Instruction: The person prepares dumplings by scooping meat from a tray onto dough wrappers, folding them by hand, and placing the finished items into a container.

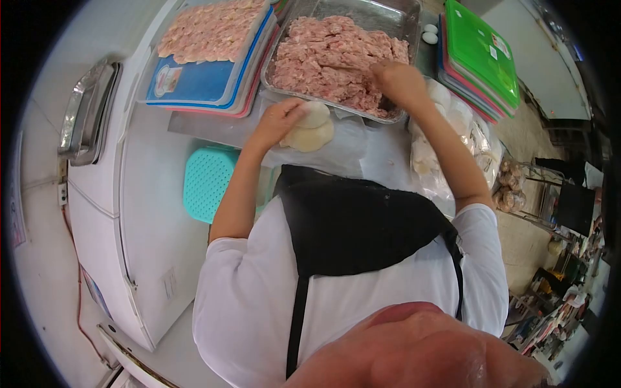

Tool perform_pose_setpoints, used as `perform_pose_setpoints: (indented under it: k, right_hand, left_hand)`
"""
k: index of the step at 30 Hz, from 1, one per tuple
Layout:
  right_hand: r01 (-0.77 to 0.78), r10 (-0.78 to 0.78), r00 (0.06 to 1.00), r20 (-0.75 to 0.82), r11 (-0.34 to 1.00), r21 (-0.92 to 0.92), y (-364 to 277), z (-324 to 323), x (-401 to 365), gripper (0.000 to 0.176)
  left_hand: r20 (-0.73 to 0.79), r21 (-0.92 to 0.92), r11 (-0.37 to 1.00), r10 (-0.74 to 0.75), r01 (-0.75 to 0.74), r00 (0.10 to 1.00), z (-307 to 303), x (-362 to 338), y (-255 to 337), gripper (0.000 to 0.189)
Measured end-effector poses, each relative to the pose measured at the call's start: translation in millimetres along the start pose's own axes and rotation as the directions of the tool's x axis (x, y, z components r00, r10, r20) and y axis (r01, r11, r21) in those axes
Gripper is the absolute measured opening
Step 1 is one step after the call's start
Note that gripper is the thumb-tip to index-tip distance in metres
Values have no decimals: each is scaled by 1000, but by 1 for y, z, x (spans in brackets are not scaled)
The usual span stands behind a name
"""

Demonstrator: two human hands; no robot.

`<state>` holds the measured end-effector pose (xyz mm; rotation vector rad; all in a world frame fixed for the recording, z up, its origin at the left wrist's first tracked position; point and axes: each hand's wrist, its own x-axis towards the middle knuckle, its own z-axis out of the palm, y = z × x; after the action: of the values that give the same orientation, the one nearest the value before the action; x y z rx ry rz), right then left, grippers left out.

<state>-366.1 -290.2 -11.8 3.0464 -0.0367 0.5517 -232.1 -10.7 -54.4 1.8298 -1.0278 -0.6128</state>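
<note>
My left hand pinches the edge of a round, pale dumpling wrapper. Below it, more wrappers lie in a pile on whitish sheeting. At the right side of a metal tray, my right hand is over the pink minced meat with its fingers closed. Whatever those fingers grip, if anything, is hidden by the hand.
On the left, rows of filled dumplings sit on stacked trays with a blue lid. Bagged white wrappers, green-topped stacked lids and two eggs are on the right. A turquoise basket stands lower left.
</note>
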Motion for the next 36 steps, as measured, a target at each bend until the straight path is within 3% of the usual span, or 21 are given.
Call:
perform_pose_setpoints:
  k: [3,4,8,12,15,16,19,25,26,29,32,36]
  right_hand:
    - [-155,150,968,202,988,10,-33,12,11,23]
    - [-150,140,976,164,987,53,-43,9,11,24]
    - [-111,71,966,250,982,150,-59,36,2,26]
    - [-174,118,958,260,963,206,-80,32,0,26]
    - [-228,179,944,278,961,155,-72,11,13,25]
    - [-257,235,938,254,965,55,-77,-6,27,22]
    - [-154,180,974,138,972,-179,-68,-24,70,17]
    - [-24,47,987,155,989,-148,-112,16,92,13]
    - [-44,62,989,134,990,-135,-117,17,89,13]
    - [-140,174,935,308,982,-131,-125,9,86,14]
    - [-173,208,931,300,975,-140,-132,8,79,16]
    - [-240,234,914,332,970,-22,-130,14,53,19]
  left_hand:
    - [72,163,985,39,-51,997,0,1,1,26]
    - [84,214,975,39,-56,996,0,2,-2,26]
    - [117,64,996,53,-61,992,-6,1,-17,28]
    - [193,-85,996,25,-8,981,-18,5,-28,31]
    - [251,-102,995,7,19,968,-34,3,-24,33]
    - [262,-95,995,4,22,965,-38,2,-23,34]
    - [217,-75,996,72,-57,973,-50,3,-29,34]
    - [207,-112,993,53,-30,977,-60,14,-51,32]
    - [205,-114,993,58,-35,977,-61,15,-53,32]
    - [189,-71,994,100,-88,977,-61,18,-58,30]
    - [144,35,984,165,-172,976,-52,22,-77,28]
    - [103,86,975,198,-207,975,-50,21,-71,29]
